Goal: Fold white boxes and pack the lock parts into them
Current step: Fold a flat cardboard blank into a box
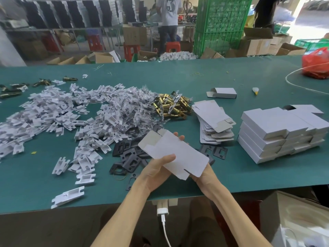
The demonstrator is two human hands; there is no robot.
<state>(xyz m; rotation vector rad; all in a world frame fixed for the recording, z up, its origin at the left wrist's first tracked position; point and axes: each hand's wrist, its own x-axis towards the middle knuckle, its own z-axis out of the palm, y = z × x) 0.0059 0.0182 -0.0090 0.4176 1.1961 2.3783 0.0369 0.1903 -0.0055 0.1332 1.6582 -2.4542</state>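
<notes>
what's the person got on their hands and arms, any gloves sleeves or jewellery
Nothing worn that shows. The left hand and right hand are bare, with no gloves, rings, watch or bracelet visible. Both forearms are uncovered as far back as the picture reaches; no sleeve comes into view.

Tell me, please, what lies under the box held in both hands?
Black plates on the table show around the box, and the right hand cups it from below. Anything directly beneath is covered.
</notes>
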